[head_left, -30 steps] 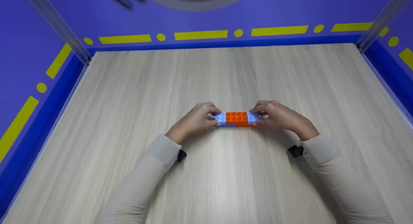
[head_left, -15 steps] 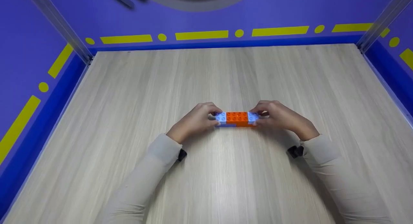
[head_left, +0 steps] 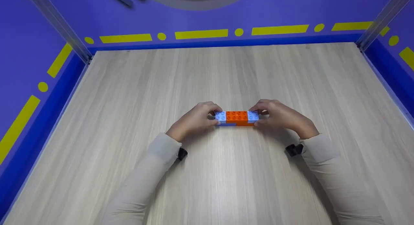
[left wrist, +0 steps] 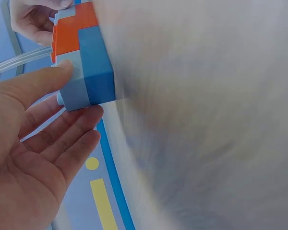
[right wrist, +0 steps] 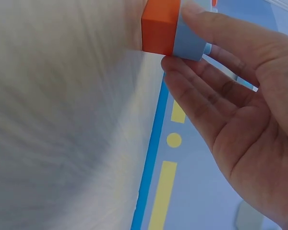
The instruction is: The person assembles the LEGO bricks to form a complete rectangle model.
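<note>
A two-layer row of toy building bricks rests on the table in the head view. Its top layer has an orange brick (head_left: 236, 116) between a left light blue brick (head_left: 221, 117) and a right light blue brick (head_left: 253, 116). Beneath them lie a darker blue brick (left wrist: 97, 64) on the left and another orange brick (right wrist: 159, 29) on the right. My left hand (head_left: 195, 118) pinches the left light blue brick between thumb and fingers. At the opposite end, my right hand (head_left: 282, 116) holds the right light blue brick the same way, thumb on the near side.
The wood-grain table (head_left: 223, 179) is bordered at the back and sides by blue-purple panels (head_left: 200, 21) with yellow dashes and dots. Metal posts (head_left: 59, 24) stand at the back corners. Both sleeved forearms reach in from the near side.
Hands and bricks keep the same arrangement. Only a very slight shift of the whole head view shows.
</note>
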A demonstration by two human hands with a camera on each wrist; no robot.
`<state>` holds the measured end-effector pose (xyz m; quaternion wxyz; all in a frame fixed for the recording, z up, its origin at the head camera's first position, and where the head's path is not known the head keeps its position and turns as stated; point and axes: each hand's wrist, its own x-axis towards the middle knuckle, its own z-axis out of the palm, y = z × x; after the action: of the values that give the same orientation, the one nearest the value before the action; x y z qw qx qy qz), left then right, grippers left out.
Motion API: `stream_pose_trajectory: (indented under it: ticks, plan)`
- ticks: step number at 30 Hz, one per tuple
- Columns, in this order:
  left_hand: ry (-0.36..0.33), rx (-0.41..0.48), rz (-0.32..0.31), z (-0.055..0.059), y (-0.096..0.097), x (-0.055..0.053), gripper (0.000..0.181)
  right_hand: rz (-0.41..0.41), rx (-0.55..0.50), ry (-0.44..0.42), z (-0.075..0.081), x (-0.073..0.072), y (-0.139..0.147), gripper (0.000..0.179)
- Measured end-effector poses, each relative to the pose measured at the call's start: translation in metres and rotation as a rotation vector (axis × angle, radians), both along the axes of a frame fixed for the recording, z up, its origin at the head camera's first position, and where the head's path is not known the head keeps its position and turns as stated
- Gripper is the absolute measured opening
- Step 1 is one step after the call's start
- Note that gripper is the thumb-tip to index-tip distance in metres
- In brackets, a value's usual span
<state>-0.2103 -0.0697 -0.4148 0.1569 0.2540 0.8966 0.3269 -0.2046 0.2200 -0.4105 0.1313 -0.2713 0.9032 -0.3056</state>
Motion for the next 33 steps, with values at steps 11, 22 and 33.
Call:
stream_pose_trajectory:
  ticks: [11,22,33]
  plan:
    - [-0.01,0.028,-0.018,0.002,0.001,-0.012,0.032,-0.013,-0.052,-0.007,-0.005,-0.01,0.008,0.039]
    - [-0.047,0.129,0.131,0.0,0.006,-0.036,0.035,-0.099,-0.12,-0.042,-0.004,-0.03,0.007,0.04]
    - [-0.065,0.166,0.289,-0.003,0.011,-0.052,0.033,-0.175,-0.102,-0.063,-0.004,-0.051,-0.002,0.039]
